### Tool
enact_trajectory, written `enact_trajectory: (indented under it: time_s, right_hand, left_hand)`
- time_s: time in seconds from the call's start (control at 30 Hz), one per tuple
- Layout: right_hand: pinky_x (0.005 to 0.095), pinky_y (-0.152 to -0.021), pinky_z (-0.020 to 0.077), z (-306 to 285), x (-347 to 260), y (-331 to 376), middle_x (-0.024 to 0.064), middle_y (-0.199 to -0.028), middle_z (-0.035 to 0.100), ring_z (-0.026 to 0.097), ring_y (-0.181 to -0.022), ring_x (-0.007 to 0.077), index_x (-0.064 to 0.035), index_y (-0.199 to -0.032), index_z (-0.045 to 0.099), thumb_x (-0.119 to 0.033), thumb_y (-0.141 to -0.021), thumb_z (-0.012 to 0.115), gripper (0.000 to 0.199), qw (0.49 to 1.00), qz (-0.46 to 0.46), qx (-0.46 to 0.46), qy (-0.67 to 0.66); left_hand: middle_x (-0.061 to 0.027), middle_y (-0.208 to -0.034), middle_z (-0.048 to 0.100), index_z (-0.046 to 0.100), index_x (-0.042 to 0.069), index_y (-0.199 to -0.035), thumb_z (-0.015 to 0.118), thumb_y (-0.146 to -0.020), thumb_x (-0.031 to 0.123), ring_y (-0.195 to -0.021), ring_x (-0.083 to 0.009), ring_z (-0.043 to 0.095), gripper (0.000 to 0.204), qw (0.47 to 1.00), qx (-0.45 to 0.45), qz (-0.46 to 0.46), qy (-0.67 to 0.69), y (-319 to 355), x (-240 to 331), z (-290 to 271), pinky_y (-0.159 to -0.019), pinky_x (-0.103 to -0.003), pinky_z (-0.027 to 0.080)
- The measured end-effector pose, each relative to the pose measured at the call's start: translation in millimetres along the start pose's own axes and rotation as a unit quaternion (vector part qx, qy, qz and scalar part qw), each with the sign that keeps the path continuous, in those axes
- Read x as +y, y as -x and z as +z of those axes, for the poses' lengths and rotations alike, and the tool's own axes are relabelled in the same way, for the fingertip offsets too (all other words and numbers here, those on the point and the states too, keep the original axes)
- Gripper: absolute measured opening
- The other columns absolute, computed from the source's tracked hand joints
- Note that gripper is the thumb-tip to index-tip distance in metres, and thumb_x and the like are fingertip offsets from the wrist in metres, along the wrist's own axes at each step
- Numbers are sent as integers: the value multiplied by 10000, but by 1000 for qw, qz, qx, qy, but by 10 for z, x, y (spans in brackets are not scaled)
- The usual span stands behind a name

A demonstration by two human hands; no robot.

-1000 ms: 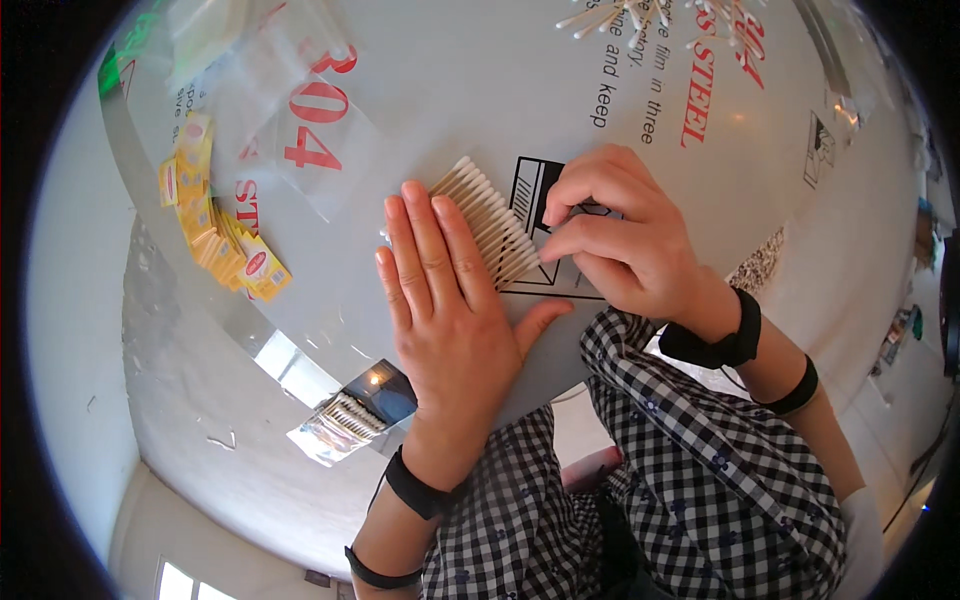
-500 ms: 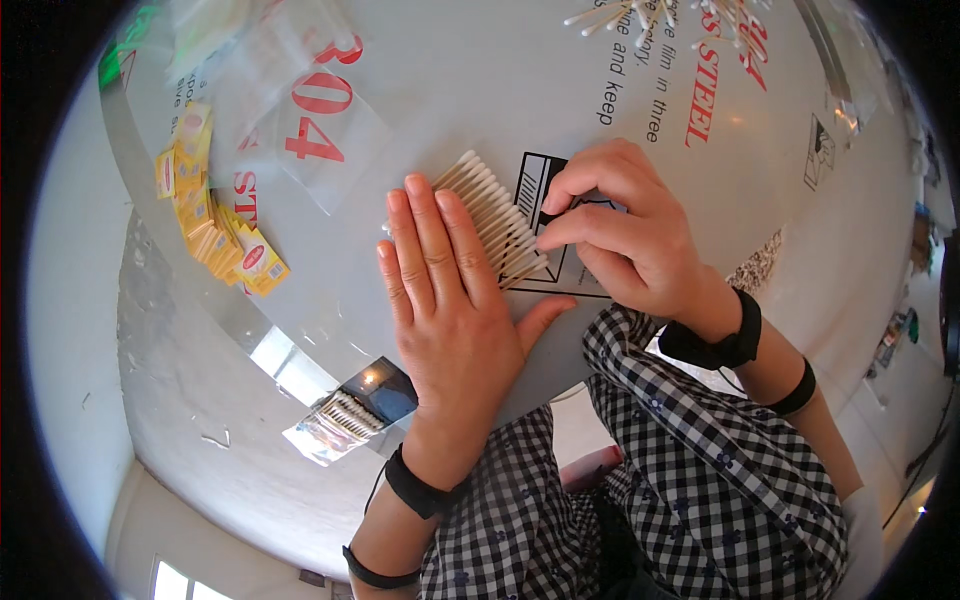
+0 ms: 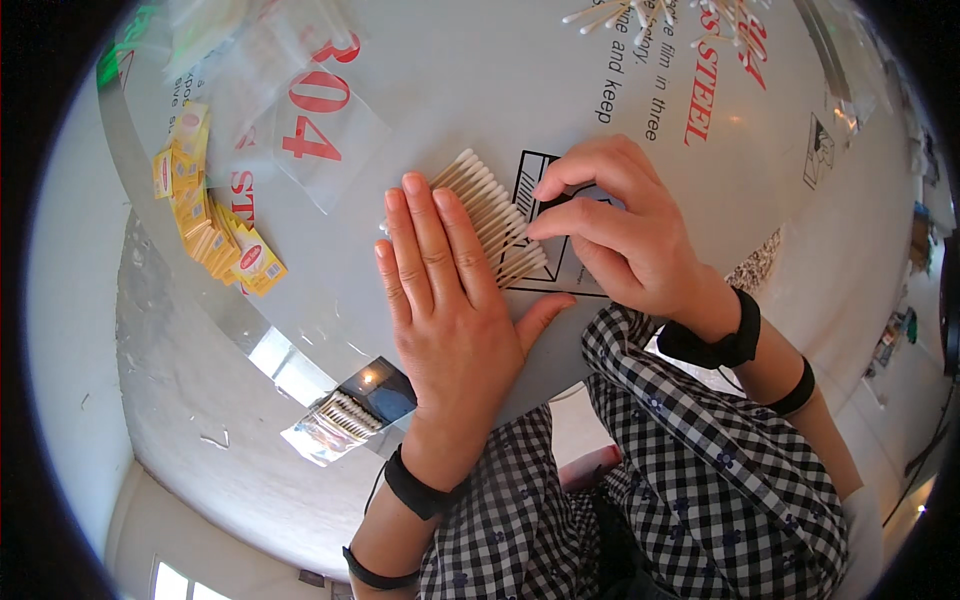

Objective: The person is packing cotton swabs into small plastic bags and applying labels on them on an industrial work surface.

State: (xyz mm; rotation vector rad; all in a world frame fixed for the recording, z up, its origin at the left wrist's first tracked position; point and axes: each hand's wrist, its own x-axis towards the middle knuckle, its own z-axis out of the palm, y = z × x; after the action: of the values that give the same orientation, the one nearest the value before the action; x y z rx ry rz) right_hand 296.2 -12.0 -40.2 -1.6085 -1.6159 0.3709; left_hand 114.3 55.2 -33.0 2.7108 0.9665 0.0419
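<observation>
A row of cotton swabs (image 3: 492,205) with pale sticks and white tips lies side by side on the grey sheet-covered tabletop. Flat across them rests my left hand (image 3: 445,285), open, its fingers covering their left part and the thumb spread outward. At the right end of the row is my right hand (image 3: 625,225), with bent fingers held apart. One of its fingertips meets the white swab tips, or nearly so; I see nothing held between the fingers.
Yellow printed cards (image 3: 210,215) lie fanned at the left, beside clear plastic bags (image 3: 330,150). A small packet of swabs (image 3: 350,412) sits at the table's near-left edge. Loose swabs (image 3: 625,14) are scattered at the far side. My checkered-clothed knees (image 3: 700,440) are close below the table edge.
My right hand has shifted slightly left, its fingertips now closer against the swab tips. The left hand stays flat in the same place.
</observation>
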Motion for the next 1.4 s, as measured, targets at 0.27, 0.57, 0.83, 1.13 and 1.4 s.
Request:
enact_trajectory:
  time_s: [0.27,0.57,0.83,1.13,1.4]
  right_hand:
    - [389,-855,466,-22,7,-8,27,-1044,624,596,-973,248,-110,-898,686,11,-716,674,219,1000,-11,-17,24]
    - [394,-866,464,13,7,-9,34,-1102,617,595,-997,263,-120,-951,684,-5,-737,679,243,999,-2,-5,49]
    - [399,-883,463,16,-24,-30,36,-1153,627,595,-1026,270,-127,-1002,687,-35,-768,697,251,999,10,-3,47]
    - [407,-887,466,10,-34,-41,32,-1183,626,588,-1049,276,-130,-1032,684,-36,-784,688,265,997,2,-25,77]
    - [401,-882,467,39,-32,-47,32,-1191,626,589,-1042,270,-135,-1085,680,-35,-804,667,299,997,15,-6,80]
  left_hand:
    - [-306,-1609,214,210,-114,-1536,626,-767,734,-1513,-440,200,1219,1000,0,0,7,-15,6,0,-1210,-547,221]
    - [-291,-1595,284,315,-115,-1503,518,-809,770,-1509,-418,242,1143,1000,-3,-8,-12,-28,25,-20,-1222,-519,211]
    - [-283,-1599,283,309,-112,-1507,507,-816,771,-1511,-412,240,1139,1000,-3,-8,-9,-26,16,-13,-1226,-516,200]
    - [-290,-1597,281,304,-111,-1508,515,-814,769,-1510,-416,241,1141,1000,-5,-11,-7,-22,22,-13,-1228,-519,189]
    - [-293,-1594,286,312,-113,-1505,516,-817,767,-1510,-417,241,1136,1000,3,-9,-1,-22,19,-6,-1229,-518,185]
